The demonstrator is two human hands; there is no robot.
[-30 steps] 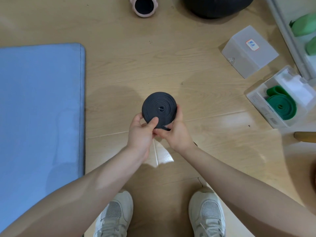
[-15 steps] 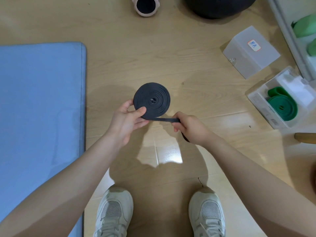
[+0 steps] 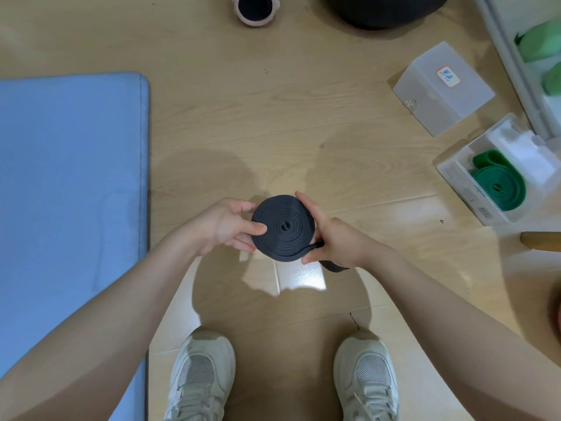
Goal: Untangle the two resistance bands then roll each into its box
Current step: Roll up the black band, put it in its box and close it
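A black resistance band [image 3: 283,227] is wound into a flat coil and held in the air above the wooden floor. My left hand [image 3: 226,227] grips the coil's left side, thumb lying on its top face. My right hand [image 3: 332,238] wraps round the right edge and holds the band's loose tail, whose end sticks out below the palm. A green band [image 3: 498,183] lies coiled in an open clear box [image 3: 461,183] at the right. A closed translucent box [image 3: 443,86] with a small label sits behind it.
A blue mat [image 3: 69,192] covers the floor on the left. A pink roller [image 3: 254,9] and a large black ball [image 3: 382,9] lie at the top. A white rack with green items [image 3: 537,41] stands at the right edge. My two white shoes are at the bottom.
The right hand, which had pulled the tail out to the right, has come back against the coil. The coil now sits lower and nearer my body, with less tail loose.
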